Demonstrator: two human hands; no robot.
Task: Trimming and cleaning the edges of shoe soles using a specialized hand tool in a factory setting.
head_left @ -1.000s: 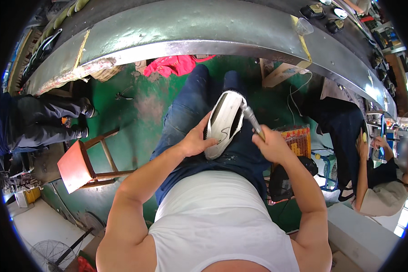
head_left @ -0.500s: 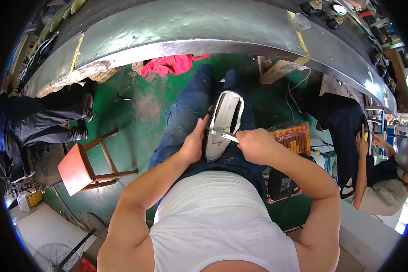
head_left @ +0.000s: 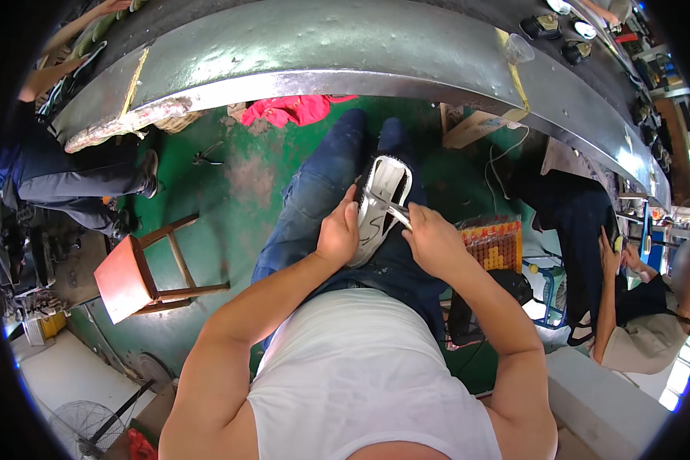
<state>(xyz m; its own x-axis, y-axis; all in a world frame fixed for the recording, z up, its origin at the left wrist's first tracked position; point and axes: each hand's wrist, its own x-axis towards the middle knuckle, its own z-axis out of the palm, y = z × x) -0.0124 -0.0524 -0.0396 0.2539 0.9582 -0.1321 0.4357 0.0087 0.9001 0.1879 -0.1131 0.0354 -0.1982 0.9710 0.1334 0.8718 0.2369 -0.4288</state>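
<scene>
A white shoe (head_left: 382, 201) rests on my lap over blue jeans, turned so its ribbed edge faces up. My left hand (head_left: 338, 234) grips the shoe's near left side. My right hand (head_left: 432, 241) holds a thin metal tool (head_left: 393, 212) whose tip lies across the shoe's middle. Both hands sit close together just below the curved metal workbench edge (head_left: 345, 73).
A small wooden stool with a red seat (head_left: 134, 274) stands on the green floor to my left. A red cloth (head_left: 293, 109) lies under the bench. A person sits at the right (head_left: 636, 307), another at the far left (head_left: 61, 184). An orange crate (head_left: 494, 241) is by my right knee.
The shoe has been turned from its broad white side to edge-up. My right hand moved left and down, bringing the tool across the shoe.
</scene>
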